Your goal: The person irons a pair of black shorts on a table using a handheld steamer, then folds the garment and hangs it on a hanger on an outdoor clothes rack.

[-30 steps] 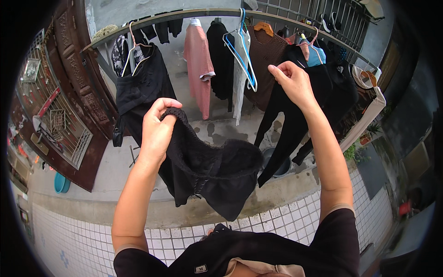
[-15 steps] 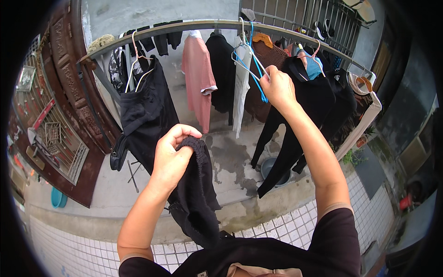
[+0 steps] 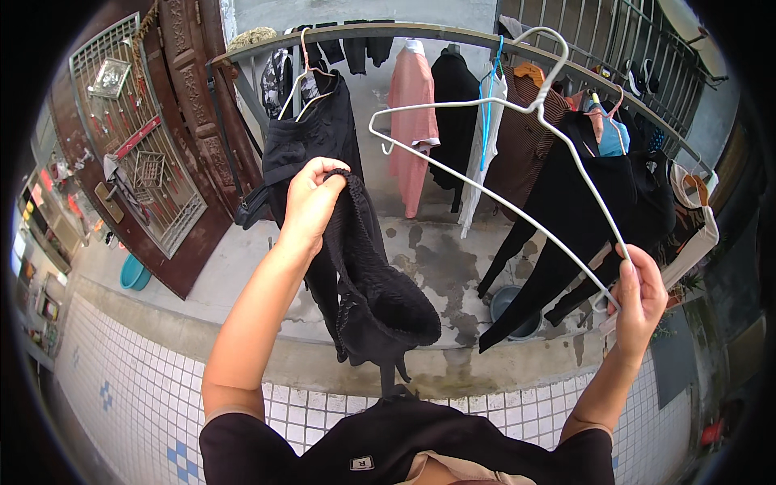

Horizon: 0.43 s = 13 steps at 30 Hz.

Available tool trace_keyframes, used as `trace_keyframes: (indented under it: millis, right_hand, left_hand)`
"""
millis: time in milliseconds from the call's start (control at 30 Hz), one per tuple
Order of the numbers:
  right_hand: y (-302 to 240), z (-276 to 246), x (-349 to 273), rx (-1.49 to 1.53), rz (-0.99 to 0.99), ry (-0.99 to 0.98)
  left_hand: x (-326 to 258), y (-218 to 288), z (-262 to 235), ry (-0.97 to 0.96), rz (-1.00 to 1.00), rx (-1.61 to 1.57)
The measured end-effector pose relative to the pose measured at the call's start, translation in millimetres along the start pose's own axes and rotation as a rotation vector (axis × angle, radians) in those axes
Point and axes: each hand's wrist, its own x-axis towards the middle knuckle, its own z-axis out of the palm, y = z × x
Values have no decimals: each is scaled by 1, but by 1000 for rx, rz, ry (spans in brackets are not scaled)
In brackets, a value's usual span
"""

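Observation:
My left hand (image 3: 311,202) pinches the gathered elastic waistband of a black garment (image 3: 380,299), which hangs down in front of me with its waist opening partly showing. In my right hand (image 3: 640,301) is a white clothes hanger (image 3: 493,192), gripped at one lower corner. Its hook points up and its body stretches leftward across the view, apart from the black garment. Behind my left hand, black trousers (image 3: 311,133) hang on a light-coloured hanger (image 3: 301,81) from the metal rail.
The metal clothes rail (image 3: 453,34) spans the view. On it hang a pink shirt (image 3: 411,121), a blue hanger (image 3: 490,105) and black leggings (image 3: 558,202). A grey basin (image 3: 517,311) stands on the ground beneath. At left are a brown door (image 3: 174,210) and a teal basin (image 3: 135,273).
The white hanger has come off the rail, and my right hand has brought it nearer, down and to the right. The black garment's waist now spreads more open below my left hand.

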Motion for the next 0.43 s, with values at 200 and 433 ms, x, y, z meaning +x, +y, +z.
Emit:
trace_keyframes:
  millis: [200,433]
  right_hand:
    - [-4,-114,-50,-14,-150,-36]
    - [-7,-118,-55,-257,-257,-103]
  left_hand:
    - [14,-4,23,178,-37,26]
    - [-15,11,74,58,1,186]
